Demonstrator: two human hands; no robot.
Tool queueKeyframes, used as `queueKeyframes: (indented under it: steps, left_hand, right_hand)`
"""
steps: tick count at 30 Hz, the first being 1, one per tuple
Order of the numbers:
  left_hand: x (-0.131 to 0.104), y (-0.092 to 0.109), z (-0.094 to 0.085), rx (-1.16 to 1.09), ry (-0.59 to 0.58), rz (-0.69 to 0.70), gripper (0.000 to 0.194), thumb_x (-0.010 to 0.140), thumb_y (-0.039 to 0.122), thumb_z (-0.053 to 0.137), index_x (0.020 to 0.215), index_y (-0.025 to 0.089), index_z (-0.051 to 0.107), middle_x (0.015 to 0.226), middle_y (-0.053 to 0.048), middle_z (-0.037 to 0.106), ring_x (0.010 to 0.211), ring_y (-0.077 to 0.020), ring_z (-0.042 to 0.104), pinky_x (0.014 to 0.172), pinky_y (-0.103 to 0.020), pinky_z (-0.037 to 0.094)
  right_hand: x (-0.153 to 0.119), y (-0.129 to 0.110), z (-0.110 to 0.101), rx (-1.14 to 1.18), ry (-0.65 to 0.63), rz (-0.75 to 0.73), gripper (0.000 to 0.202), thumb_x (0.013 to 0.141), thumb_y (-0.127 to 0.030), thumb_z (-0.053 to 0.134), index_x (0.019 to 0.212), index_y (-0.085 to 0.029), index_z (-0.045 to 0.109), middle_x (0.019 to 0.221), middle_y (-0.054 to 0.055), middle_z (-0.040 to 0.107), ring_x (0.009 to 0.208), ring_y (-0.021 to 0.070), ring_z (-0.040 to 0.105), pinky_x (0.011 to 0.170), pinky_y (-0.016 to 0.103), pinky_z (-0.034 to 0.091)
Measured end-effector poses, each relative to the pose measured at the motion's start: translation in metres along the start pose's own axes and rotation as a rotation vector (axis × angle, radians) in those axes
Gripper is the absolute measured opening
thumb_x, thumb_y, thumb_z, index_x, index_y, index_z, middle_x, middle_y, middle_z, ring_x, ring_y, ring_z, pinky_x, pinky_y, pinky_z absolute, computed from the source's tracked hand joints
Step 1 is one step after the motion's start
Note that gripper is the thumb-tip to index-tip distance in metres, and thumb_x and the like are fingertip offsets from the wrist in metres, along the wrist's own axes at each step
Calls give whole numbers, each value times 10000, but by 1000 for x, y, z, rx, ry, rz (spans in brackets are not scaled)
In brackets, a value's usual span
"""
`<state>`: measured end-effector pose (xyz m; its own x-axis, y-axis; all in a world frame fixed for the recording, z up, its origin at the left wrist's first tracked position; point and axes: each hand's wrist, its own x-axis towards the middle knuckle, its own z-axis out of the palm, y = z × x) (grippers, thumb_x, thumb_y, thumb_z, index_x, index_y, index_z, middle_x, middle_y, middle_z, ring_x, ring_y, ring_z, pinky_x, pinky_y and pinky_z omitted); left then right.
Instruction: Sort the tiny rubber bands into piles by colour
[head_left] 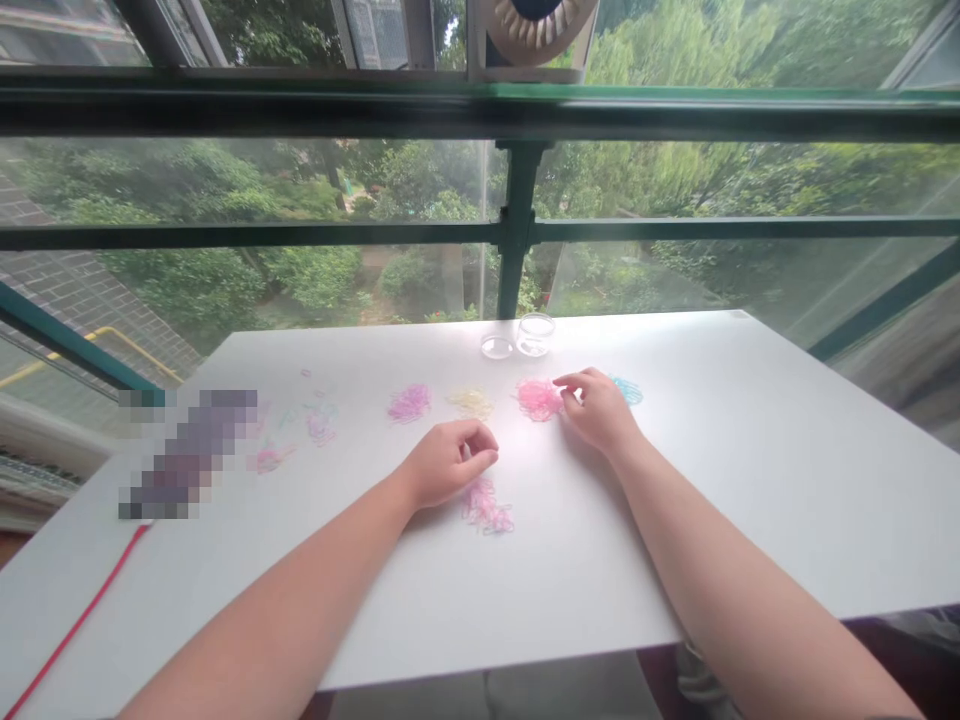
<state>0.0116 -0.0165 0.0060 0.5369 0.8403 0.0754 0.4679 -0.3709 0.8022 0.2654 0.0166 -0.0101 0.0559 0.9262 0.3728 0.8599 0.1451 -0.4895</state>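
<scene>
My left hand (451,462) is above the table's middle, its fingers curled and thumb and index tips together. Whatever may be between them is too small to make out. Just below it lies a loose heap of pale pink rubber bands (487,508). My right hand (596,408) reaches to the right edge of a bright pink rubber band pile (536,398), index finger and thumb stretched out with a small gap. Blue rubber bands (627,390) lie partly hidden behind it. Yellow rubber bands (471,403) and purple rubber bands (409,402) form separate piles further left.
Mixed rubber bands (320,425) are scattered on the left of the white table (750,480). A clear round container (535,335) and a clear lid (496,347) stand at the back edge. A blurred-out object (191,455) with a red cable (82,615) lies far left.
</scene>
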Motion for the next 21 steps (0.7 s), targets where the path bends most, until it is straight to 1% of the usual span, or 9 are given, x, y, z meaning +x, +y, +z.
queueKeyframes:
  steps: [3, 5, 7, 8, 10, 12, 14, 17, 21]
  left_hand:
    - [0, 0, -1, 12, 16, 17, 154, 787, 291, 517, 800, 166, 605, 729, -2, 612, 609, -96, 486, 573, -215, 384]
    - [0, 0, -4, 36, 4, 25, 170, 793, 294, 504, 816, 166, 613, 743, -6, 620, 628, -103, 500, 587, -218, 392]
    - [-1, -1, -7, 67, -15, 20, 193, 803, 293, 482, 833, 168, 627, 749, -10, 631, 645, -111, 515, 600, -222, 400]
    - [-2, -2, -9, 81, -25, 13, 209, 809, 289, 468, 846, 170, 635, 759, -13, 639, 656, -115, 526, 608, -224, 404]
    - [-3, -2, -14, 113, -50, -7, 234, 817, 281, 448, 869, 176, 651, 760, -15, 650, 661, -119, 537, 609, -225, 404]
    - [-5, -2, -18, 155, -84, -21, 238, 804, 273, 459, 874, 181, 667, 729, -13, 645, 627, -115, 526, 586, -223, 392]
    - [-6, -2, -22, 187, -135, -17, 221, 768, 254, 499, 869, 182, 681, 702, -11, 636, 589, -105, 505, 568, -220, 380]
    - [-7, -2, -25, 164, -219, 18, 236, 690, 185, 545, 874, 178, 692, 729, -19, 646, 600, -104, 517, 581, -219, 393]
    - [-7, -4, -25, 119, -273, 58, 321, 617, 105, 526, 881, 170, 697, 760, -26, 656, 654, -115, 550, 613, -216, 418]
  right_hand:
    - [-1, -2, -2, 13, 55, -21, 248, 730, -159, 488, 869, -177, 692, 780, 49, 590, 687, 164, 529, 722, 308, 420]
    - [-3, -7, -5, 47, 83, -27, 207, 731, -179, 498, 824, -166, 682, 743, 41, 585, 650, 152, 510, 688, 297, 412]
    - [-8, -15, -8, 131, 50, -24, 172, 741, -212, 507, 783, -160, 665, 692, 27, 585, 596, 133, 488, 617, 273, 396]
    - [-11, -20, -10, 183, -7, -30, 163, 748, -232, 513, 770, -158, 656, 651, 15, 575, 560, 122, 472, 574, 259, 380]
    - [-20, -32, -12, 273, -186, -89, 157, 753, -262, 527, 755, -157, 644, 581, -7, 546, 510, 104, 441, 513, 237, 345]
    - [-28, -44, -14, 329, -398, -190, 151, 750, -267, 542, 758, -157, 646, 558, -17, 533, 503, 95, 438, 496, 224, 333]
    - [-35, -55, -15, 345, -556, -285, 148, 744, -261, 556, 780, -160, 659, 578, -13, 549, 519, 93, 454, 505, 220, 340]
    - [-40, -65, -18, 312, -698, -370, 147, 714, -246, 590, 805, -174, 680, 612, -9, 581, 537, 93, 471, 525, 222, 354]
    - [-41, -68, -23, 299, -815, -382, 139, 671, -220, 624, 790, -193, 691, 642, -12, 600, 552, 98, 505, 526, 214, 372]
